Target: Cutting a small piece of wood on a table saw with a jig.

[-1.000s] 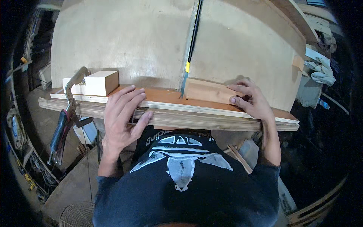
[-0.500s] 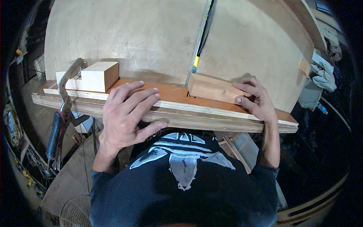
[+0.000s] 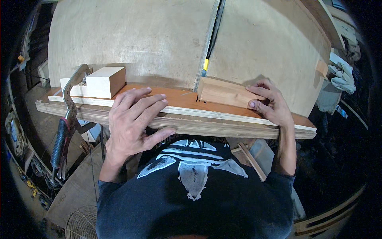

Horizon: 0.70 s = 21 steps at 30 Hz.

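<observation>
My right hand (image 3: pixel 271 102) grips the right end of a light-brown wooden block (image 3: pixel 227 92), thumb on the near side and fingers over the top. The block lies on a reddish-brown strip of board (image 3: pixel 179 96) along the table's near edge. My left hand (image 3: pixel 133 121) rests on that strip with fingers stretched out and thumb apart, holding nothing. To its left sits a pale wooden block (image 3: pixel 104 83), beside a metal clamp (image 3: pixel 71 93) with a dark ribbed handle that hooks over the edge. Small dark marks show on the strip by the brown block's left end.
The plywood tabletop (image 3: pixel 131 44) spreads beyond the strip, split by a dark seam with a yellow-banded piece (image 3: pixel 206 64) in it. A thick wooden edge (image 3: pixel 199 126) runs in front of me. A wire fan guard (image 3: pixel 81 223) stands at lower left; cloth (image 3: pixel 342 79) lies at far right.
The view has shifted very slightly. Both hands and the wooden block keep their places on the strip.
</observation>
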### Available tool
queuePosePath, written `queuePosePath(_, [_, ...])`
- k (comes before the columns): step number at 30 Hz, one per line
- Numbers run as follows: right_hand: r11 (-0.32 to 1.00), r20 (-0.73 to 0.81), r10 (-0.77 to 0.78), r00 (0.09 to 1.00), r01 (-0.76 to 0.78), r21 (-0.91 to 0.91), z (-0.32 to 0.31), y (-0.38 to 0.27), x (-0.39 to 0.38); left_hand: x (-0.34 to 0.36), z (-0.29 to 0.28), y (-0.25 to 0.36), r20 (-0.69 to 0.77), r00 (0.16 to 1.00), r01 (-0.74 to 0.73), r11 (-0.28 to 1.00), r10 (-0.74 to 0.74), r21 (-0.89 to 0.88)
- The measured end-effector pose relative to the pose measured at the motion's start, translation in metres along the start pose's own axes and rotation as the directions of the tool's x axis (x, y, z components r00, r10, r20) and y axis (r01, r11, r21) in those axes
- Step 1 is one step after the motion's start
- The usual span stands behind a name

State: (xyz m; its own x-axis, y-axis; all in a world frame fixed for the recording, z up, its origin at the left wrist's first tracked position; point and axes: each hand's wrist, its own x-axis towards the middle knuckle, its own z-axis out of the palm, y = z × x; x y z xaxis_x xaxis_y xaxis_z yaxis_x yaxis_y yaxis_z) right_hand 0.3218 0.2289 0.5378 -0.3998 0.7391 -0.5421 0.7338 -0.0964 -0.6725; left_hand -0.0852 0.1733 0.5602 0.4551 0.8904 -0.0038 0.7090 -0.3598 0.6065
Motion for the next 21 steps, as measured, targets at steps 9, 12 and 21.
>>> queuePosePath(9, [1.0,0.012,0.007,1.0,-0.007,-0.012,-0.0016,-0.0014,0.0016,-0.0019,0.0014,-0.0014,0.002,1.0,0.005,1.0,-0.005,-0.001])
queuePosePath(12, [1.0,0.015,0.017,1.0,-0.017,-0.007,-0.0018,-0.0021,0.0012,-0.0019,0.0007,-0.0011,0.002,1.0,0.005,1.0,-0.005,0.0])
queuePosePath(21, [1.0,0.014,0.019,1.0,-0.019,-0.002,-0.0008,0.0007,0.0011,-0.0012,0.0011,-0.0018,0.005,1.0,0.0,1.0,0.001,-0.011])
